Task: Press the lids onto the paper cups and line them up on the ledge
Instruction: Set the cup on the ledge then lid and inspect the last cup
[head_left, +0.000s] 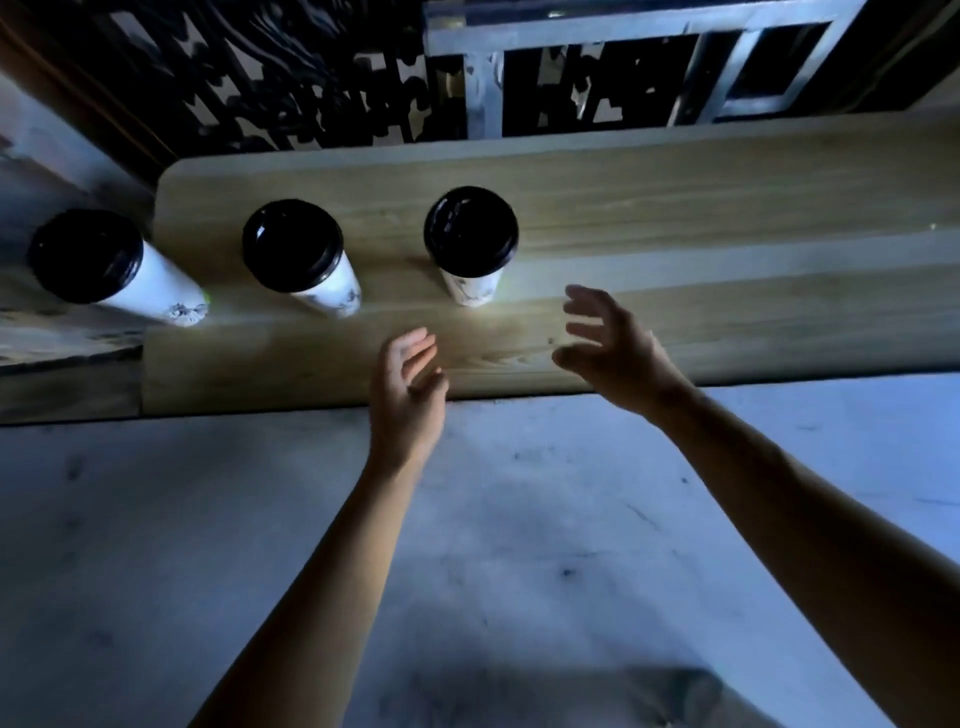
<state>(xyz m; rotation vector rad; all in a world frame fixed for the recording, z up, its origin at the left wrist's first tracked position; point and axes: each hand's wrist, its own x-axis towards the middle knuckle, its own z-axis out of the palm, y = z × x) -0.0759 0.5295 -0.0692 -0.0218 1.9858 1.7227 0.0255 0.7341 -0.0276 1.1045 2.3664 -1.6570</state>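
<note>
Three white paper cups with black lids stand in a row on the wooden ledge (675, 218): the left cup (104, 260) at the ledge's left end, the middle cup (298, 254), and the right cup (470, 239). Each lid sits on its cup. My left hand (408, 395) hovers over the ledge's front edge, below and between the middle and right cups, fingers apart and holding nothing. My right hand (608, 348) is to the right of the right cup, fingers spread, touching no cup.
A dark ornate railing (270, 78) and a metal frame (701, 62) stand behind the ledge. The ledge stretches bare to the right of the cups. Grey concrete floor (519, 519) lies below the ledge's front edge.
</note>
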